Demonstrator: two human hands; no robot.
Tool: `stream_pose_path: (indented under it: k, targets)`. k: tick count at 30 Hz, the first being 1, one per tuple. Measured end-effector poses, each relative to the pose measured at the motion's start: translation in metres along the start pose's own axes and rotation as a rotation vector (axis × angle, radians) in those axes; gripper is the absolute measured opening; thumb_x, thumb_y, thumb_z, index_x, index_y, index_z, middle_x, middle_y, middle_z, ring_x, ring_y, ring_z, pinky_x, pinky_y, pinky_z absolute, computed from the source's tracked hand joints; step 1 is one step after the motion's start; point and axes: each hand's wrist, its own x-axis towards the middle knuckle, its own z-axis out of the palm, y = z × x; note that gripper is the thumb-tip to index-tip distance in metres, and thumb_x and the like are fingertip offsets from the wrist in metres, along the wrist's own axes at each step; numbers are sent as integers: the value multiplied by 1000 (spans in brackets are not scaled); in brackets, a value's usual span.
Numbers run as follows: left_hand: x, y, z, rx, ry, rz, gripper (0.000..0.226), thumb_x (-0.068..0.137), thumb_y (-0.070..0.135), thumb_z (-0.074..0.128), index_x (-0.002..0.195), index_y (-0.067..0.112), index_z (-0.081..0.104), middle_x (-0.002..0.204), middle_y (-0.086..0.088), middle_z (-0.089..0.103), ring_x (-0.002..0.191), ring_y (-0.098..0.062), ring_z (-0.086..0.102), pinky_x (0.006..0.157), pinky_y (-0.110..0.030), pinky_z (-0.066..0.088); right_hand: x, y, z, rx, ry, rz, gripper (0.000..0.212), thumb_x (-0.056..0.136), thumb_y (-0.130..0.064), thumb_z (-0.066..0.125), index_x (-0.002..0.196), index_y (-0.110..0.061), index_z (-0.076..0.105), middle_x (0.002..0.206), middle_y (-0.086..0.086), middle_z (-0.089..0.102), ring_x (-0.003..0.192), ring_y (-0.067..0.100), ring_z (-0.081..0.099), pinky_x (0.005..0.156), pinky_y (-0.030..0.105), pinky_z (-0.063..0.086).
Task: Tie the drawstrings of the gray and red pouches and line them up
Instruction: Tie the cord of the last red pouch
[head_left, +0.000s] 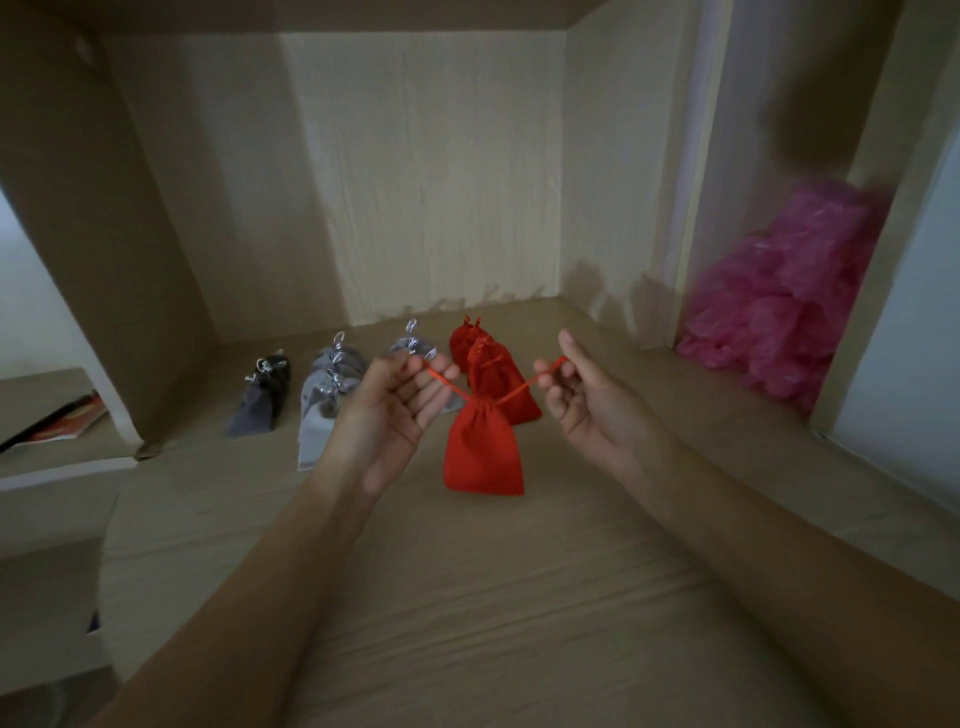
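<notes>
Pinching a cord end apiece, the left hand (395, 410) and right hand (587, 400) hold the red pouch (483, 452) strung between them. Its drawstrings (447, 383) run taut up to either side in a shallow V, neck gathered shut. Whether its bottom touches the bench (467, 597), I cannot tell. No knot shows yet, so the tying looks to be ahead.

Risk now: that thin cord could slip a fingertip pinch, and the pouch would swing or drop. Crossing the ends for the knot could also let the neck slacken.

Just behind sit two tied red pouches (511, 395), with the gray pouches (332, 395) in a row to their left, so a stray knuckle could topple them. Room is open toward the camera. A side panel (104, 260) closes the left and the back wall (431, 182) the far edge, while a pink plastic heap (779, 301) sits well off to the right.
</notes>
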Motion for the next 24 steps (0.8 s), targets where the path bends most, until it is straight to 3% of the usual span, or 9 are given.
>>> stream_pose_path:
  k: [2, 4, 7, 10, 13, 20, 24]
  targets:
    - [1, -1, -1, 17, -43, -12, 13, 87, 18, 51, 87, 9, 60, 69, 2, 68, 70, -8, 69, 64, -18, 55, -5, 4, 7, 17, -52, 9, 22, 87, -17, 58, 66, -10, 56, 61, 4, 67, 49, 4, 62, 47, 11, 49]
    - [1, -3, -1, 70, -89, -28, 18, 81, 14, 54, 95, 7, 62, 70, 2, 68, 70, -7, 68, 64, -17, 55, -9, 9, 10, 15, -130, 30, 6, 80, -5, 59, 77, -7, 65, 68, 5, 70, 57, 6, 66, 54, 12, 53]
    - [2, -8, -2, 124, -96, -77, 28, 79, 9, 56, 106, 5, 61, 76, 1, 71, 74, -7, 69, 67, -17, 55, -11, 14, 8, -86, -192, 37, 18, 83, 6, 54, 93, -6, 63, 77, 4, 73, 66, 8, 69, 60, 13, 54]
    - [1, -10, -1, 187, -76, -116, 11, 86, 7, 53, 92, 6, 62, 72, 1, 71, 69, -5, 68, 65, -15, 55, -12, 16, 7, -227, -207, -1, 19, 79, 0, 60, 96, -11, 61, 81, 2, 74, 67, 6, 68, 58, 12, 50]
    - [-1, -11, 1, 287, -83, -131, 10, 86, 8, 54, 87, 7, 64, 67, 4, 70, 59, -1, 63, 58, -11, 51, -13, 19, 7, -318, -218, -49, 15, 77, -3, 64, 90, -10, 65, 78, 2, 73, 64, 5, 65, 59, 13, 49]
    - [-5, -22, 5, 559, -83, 52, 17, 84, -6, 56, 83, 6, 68, 55, 3, 62, 47, -3, 52, 50, -13, 44, -17, 28, 10, -446, -190, -87, 13, 80, 2, 65, 84, -10, 63, 72, 3, 67, 53, 4, 55, 53, 12, 43]
    - [-7, -23, 8, 738, -149, 195, 26, 85, -10, 54, 100, 6, 68, 55, 5, 63, 51, -3, 51, 55, -15, 43, -15, 30, 8, -464, -144, -78, 23, 80, 1, 68, 87, -12, 50, 75, 8, 63, 52, 5, 53, 50, 14, 39]
